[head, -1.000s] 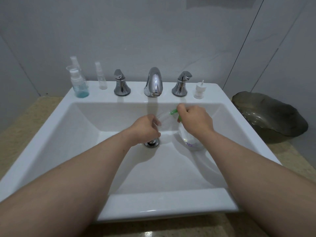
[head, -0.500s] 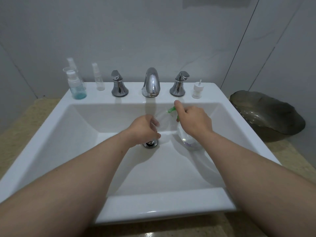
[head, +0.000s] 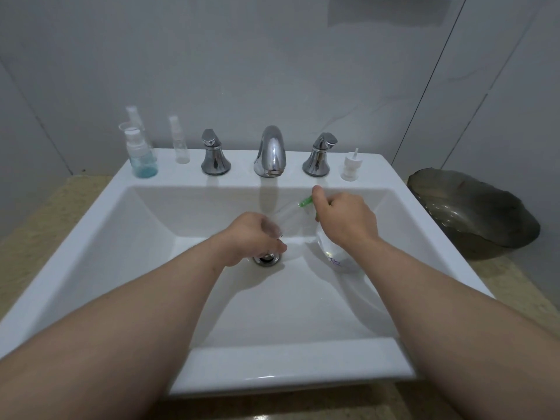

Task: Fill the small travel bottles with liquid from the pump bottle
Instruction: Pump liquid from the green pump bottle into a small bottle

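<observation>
Grips the pump bottle [head: 336, 257] in the right hand [head: 348, 221], index finger [head: 316, 190] raised above the green nozzle [head: 304, 202]. Clasps a clear travel bottle [head: 286, 219] in the curled left hand [head: 254, 234], at 9 o'clock of the pump bottle, over the drain [head: 266, 258]. Hides most of it. Shows that finger higher than 1 s ago.

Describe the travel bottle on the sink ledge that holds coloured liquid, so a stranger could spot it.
Start at the chrome faucet on the white sink's back ledge and go left, past the left tap handle and a slim clear bottle, to the corner. The capped bottle standing there is the only one with blue-green liquid in its bottom.
</observation>
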